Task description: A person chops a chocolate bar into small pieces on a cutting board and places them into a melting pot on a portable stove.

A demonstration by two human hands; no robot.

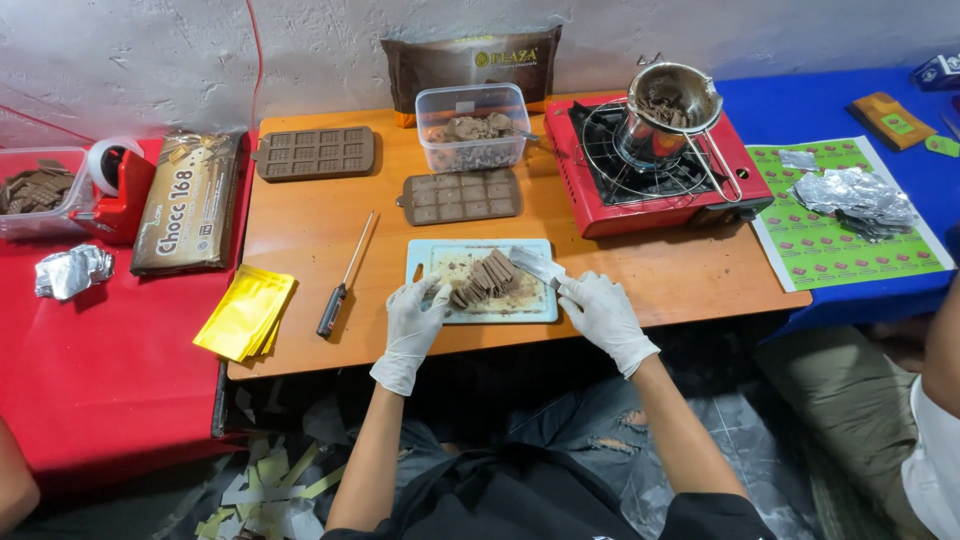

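On the pale cutting board (430, 262), my gloved left hand (415, 315) presses half-closed on the chocolate block (487, 277) while my right hand (598, 308) grips the knife (536, 265); part chopped, slabs remain whole.

The knife handle is hidden inside the right hand (603, 316). The left hand (415, 318) covers the chopping board's (530, 308) near left corner. At the far left edge, a clear tub of chocolate (35, 192) is cut off.
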